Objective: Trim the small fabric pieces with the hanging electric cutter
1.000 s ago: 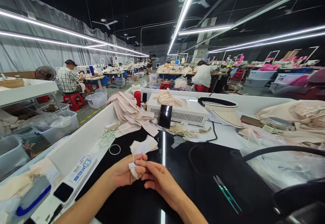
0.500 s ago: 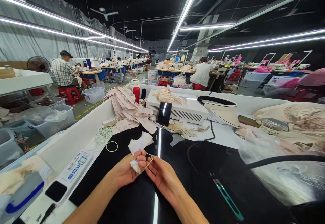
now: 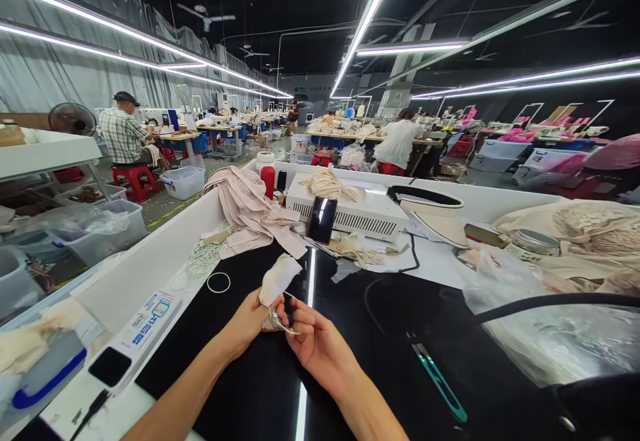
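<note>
My left hand is closed on a small piece of white fabric that stands up above its fingers. My right hand meets it from the right, fingertips pinched on a thin white elastic loop at the fabric's lower edge. Both hands hover over the glossy black work surface. A loose white ring lies on the black surface just left of my hands, beside a heap of more white elastic loops.
Teal tweezers lie to the right on the black surface. Behind are beige garments, a white vented machine, a black phone and a red cup. Seated workers fill the hall beyond.
The elastic loop, stretched between my hands half a second ago, is now gathered at the fabric's base. The fabric piece stands more upright. The camera has shifted slightly.
</note>
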`<state>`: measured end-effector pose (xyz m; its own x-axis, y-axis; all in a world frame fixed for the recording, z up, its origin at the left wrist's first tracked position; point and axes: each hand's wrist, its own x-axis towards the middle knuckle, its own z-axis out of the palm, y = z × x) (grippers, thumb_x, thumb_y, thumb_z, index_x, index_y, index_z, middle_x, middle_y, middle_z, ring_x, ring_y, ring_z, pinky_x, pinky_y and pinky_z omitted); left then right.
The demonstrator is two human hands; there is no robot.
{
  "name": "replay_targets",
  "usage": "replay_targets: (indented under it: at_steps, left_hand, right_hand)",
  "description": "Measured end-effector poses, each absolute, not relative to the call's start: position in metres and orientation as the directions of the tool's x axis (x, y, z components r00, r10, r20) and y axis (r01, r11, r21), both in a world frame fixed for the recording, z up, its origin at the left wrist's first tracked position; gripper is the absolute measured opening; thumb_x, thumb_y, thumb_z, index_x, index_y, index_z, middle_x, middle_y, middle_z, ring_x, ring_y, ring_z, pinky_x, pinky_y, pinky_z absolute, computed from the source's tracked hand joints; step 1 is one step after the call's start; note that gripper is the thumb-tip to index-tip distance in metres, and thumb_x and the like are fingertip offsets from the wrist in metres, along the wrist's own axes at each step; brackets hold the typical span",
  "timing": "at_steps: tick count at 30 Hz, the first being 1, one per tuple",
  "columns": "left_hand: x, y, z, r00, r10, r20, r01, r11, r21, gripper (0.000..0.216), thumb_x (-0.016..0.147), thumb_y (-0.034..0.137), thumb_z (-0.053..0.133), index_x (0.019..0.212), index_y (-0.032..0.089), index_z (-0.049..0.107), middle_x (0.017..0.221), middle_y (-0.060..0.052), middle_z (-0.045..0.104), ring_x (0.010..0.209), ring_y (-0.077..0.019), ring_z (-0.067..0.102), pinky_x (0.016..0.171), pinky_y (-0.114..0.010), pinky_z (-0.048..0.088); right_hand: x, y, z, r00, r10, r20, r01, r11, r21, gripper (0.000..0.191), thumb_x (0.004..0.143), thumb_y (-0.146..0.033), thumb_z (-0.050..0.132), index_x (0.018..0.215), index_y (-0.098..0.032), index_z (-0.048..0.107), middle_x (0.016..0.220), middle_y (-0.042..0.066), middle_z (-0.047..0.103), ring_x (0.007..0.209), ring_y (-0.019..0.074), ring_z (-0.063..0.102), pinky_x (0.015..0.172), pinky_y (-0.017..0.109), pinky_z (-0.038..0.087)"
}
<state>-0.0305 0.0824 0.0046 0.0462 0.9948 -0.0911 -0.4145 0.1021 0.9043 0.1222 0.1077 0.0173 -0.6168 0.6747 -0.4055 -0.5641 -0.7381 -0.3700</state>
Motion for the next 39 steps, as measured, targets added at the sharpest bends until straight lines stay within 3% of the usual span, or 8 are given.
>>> replay_targets:
  at_steps: [4,10,15,22,29,36,39]
  left_hand:
    - [-0.033,0.085,0.003,0.041,0.998,0.037,-0.238,-0.026,0.971,0.022,0.082,0.028,0.075,0.073,0.015,0.060,0.064,0.005,0.057,0.057,-0.0097,0.052,0.057,-0.024,0.042]
    - [-0.040,0.087,0.000,0.064,0.993,0.098,-0.130,-0.089,0.988,0.018,0.087,0.021,0.068,0.074,0.016,0.057,0.071,0.004,0.055,0.064,-0.0106,0.052,0.060,-0.024,0.043]
    - [-0.034,0.078,0.006,0.214,0.976,-0.047,-0.183,0.087,0.979,0.014,0.083,0.025,0.066,0.083,0.019,0.054,0.063,0.008,0.045,0.047,-0.0063,0.039,0.047,-0.021,0.037]
    - [-0.033,0.070,0.018,0.377,0.904,-0.201,-0.315,0.329,0.890,0.018,0.079,0.019,0.069,0.084,0.018,0.051,0.055,0.013,0.030,0.043,-0.0029,0.019,0.037,-0.015,0.013]
    - [-0.039,0.071,0.015,0.421,0.879,-0.225,-0.428,0.410,0.805,0.018,0.096,0.026,0.061,0.083,0.014,0.055,0.060,0.011,0.037,0.040,-0.0016,0.024,0.033,-0.013,0.019]
    - [-0.038,0.071,0.012,0.399,0.895,-0.200,-0.448,0.380,0.809,0.011,0.091,0.013,0.066,0.085,0.013,0.057,0.063,0.010,0.044,0.041,-0.0007,0.028,0.034,-0.012,0.019]
    - [-0.038,0.072,0.010,0.377,0.904,-0.203,-0.449,0.370,0.814,0.013,0.093,0.018,0.065,0.083,0.013,0.057,0.061,0.010,0.041,0.041,-0.0011,0.026,0.034,-0.012,0.019]
  right_hand:
    - [0.126,0.108,0.016,-0.637,0.650,-0.414,-0.562,-0.760,-0.327,0.022,0.074,-0.006,0.078,0.087,-0.012,0.061,0.053,-0.015,0.051,0.039,0.0000,0.051,0.067,0.022,0.059]
    - [0.124,0.105,0.013,-0.670,0.603,-0.432,-0.517,-0.798,-0.311,0.019,0.077,-0.007,0.076,0.085,-0.013,0.060,0.056,-0.013,0.055,0.037,-0.0009,0.050,0.062,0.019,0.058]
    - [0.127,0.111,0.010,-0.627,0.642,-0.442,-0.533,-0.767,-0.356,0.021,0.081,-0.005,0.073,0.074,-0.015,0.056,0.056,-0.012,0.056,0.037,-0.0015,0.049,0.057,0.015,0.057]
    - [0.127,0.114,0.007,-0.587,0.658,-0.472,-0.517,-0.753,-0.408,0.030,0.077,0.004,0.070,0.066,-0.016,0.051,0.053,-0.011,0.055,0.039,-0.0003,0.053,0.059,0.015,0.058]
    - [0.127,0.112,0.009,-0.587,0.658,-0.471,-0.474,-0.751,-0.459,0.025,0.074,-0.004,0.078,0.069,-0.015,0.056,0.057,-0.010,0.059,0.042,0.0005,0.056,0.059,0.015,0.058]
    - [0.125,0.106,0.014,-0.569,0.702,-0.429,-0.426,-0.698,-0.576,0.029,0.068,-0.020,0.089,0.081,-0.015,0.065,0.067,-0.005,0.068,0.052,0.0052,0.064,0.062,0.019,0.060]
    - [0.125,0.104,0.018,-0.571,0.718,-0.398,-0.403,-0.667,-0.626,0.035,0.065,-0.022,0.092,0.088,-0.015,0.066,0.070,-0.003,0.071,0.055,0.0064,0.066,0.055,0.017,0.059]
